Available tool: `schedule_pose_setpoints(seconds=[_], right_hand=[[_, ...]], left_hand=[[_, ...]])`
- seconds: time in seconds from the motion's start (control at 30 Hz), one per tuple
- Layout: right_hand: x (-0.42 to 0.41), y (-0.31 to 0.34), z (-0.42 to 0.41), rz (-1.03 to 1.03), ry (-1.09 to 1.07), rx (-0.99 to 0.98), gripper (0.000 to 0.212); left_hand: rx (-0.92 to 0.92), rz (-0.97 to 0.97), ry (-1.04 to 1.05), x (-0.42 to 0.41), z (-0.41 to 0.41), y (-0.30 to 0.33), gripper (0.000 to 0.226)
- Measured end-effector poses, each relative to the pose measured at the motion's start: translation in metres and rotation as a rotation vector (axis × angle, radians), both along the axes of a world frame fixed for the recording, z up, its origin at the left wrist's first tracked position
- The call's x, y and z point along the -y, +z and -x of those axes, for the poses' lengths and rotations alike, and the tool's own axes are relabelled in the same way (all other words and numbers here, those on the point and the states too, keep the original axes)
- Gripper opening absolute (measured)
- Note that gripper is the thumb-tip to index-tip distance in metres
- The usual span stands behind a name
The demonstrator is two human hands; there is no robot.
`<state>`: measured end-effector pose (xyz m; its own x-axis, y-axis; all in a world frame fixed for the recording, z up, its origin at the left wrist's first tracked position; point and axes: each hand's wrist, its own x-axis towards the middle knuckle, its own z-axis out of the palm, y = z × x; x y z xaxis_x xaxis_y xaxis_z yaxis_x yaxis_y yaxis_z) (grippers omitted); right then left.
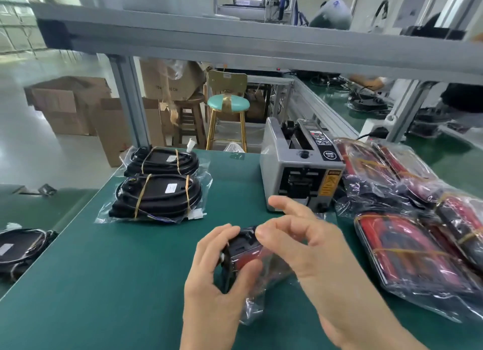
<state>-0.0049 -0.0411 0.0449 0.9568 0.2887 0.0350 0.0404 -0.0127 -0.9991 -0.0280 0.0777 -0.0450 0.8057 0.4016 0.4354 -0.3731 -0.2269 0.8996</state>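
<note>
A red and black lamp part in a clear plastic bag (245, 253) stands on end on the green table (130, 271), near the front middle. My left hand (214, 279) grips it from the left, thumb and fingers curled round it. My right hand (308, 247) is over its top right, fingers bent, the fingertips touching the bag's top edge. The lower part of the bag is crumpled between my wrists.
A grey tape dispenser (300, 166) stands behind my hands. Bagged black cable-wrapped parts (156, 195) lie at the left, bagged red parts (418, 227) at the right. Stools, cardboard boxes and an aluminium frame stand beyond the table's far edge.
</note>
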Motion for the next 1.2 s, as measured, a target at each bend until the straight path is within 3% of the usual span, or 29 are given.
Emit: schedule_pose_setpoints(seconds=[0.27, 0.83, 1.2], right_hand=[[-0.008, -0.025, -0.002, 0.150, -0.130, 0.031, 0.010], [-0.014, -0.028, 0.000, 0.124, -0.188, 0.003, 0.011], [-0.014, -0.030, 0.003, 0.187, -0.235, 0.033, 0.011]], left_hand=[[-0.012, 0.036, -0.018, 0.000, 0.019, 0.005, 0.037], [-0.006, 0.053, 0.010, 0.004, 0.021, 0.005, 0.032], [0.058, -0.036, 0.030, 0.003, 0.018, 0.001, 0.033]])
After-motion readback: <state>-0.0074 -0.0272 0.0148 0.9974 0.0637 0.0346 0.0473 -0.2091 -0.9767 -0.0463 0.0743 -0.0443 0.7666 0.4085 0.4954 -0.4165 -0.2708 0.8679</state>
